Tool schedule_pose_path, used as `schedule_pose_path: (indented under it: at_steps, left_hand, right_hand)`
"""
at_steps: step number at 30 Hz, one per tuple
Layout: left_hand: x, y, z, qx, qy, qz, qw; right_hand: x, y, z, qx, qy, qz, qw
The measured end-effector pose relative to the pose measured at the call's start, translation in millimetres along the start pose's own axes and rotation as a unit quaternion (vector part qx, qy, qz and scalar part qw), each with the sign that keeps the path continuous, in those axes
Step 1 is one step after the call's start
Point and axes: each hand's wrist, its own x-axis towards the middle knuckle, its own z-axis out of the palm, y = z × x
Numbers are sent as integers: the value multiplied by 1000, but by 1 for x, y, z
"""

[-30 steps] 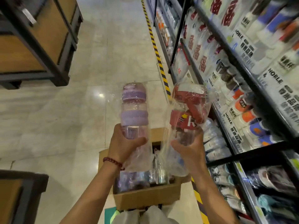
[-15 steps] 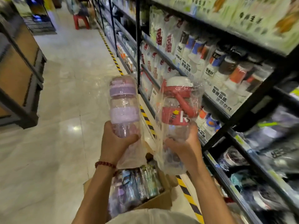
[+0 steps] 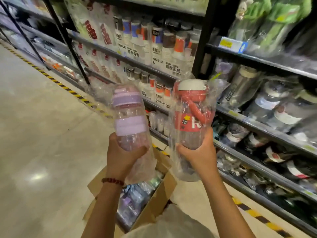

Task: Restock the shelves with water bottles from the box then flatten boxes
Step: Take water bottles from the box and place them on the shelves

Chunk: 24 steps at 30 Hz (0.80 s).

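Observation:
My left hand (image 3: 122, 156) grips the lower body of a purple water bottle (image 3: 128, 114) wrapped in clear plastic. My right hand (image 3: 199, 152) grips a red water bottle (image 3: 191, 115) with a white lid, also in a plastic bag. Both bottles stand upright at chest height, side by side, in front of the shelves (image 3: 257, 117). Below my arms an open cardboard box (image 3: 159, 201) sits on the floor with several more wrapped bottles inside.
Black metal shelving runs along the right, packed with wrapped bottles (image 3: 277, 107) and stacked paper cups (image 3: 164, 48). A yellow-black hazard stripe (image 3: 72, 91) marks the floor along the shelf foot. The tiled aisle floor (image 3: 42, 143) stretches to the left.
My view has swung right toward the shelves, which now fill the frame. Both hands still hold their bottles, carried closer to the shelving; the box has dropped lower in view.

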Motion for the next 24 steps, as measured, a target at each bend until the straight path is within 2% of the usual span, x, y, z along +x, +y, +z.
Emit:
schedule_pose_path:
  at_steps: [7, 14, 17, 24]
  left_hand:
    - [-43, -14, 34, 9, -119, -24, 993]
    - [-95, 15, 99, 12, -271, 23, 962]
    - [-120, 33, 126, 19, -312, 39, 949]
    - [-181, 66, 209, 30, -355, 82, 931]
  right_hand:
    - [-84, 44, -45, -33, 108, 71, 991]
    - [-148, 68, -120, -36, 258, 103, 960]
    - [-164, 79, -151, -18, 315, 107, 943]
    - [-189, 107, -235, 15, 382, 119, 916]
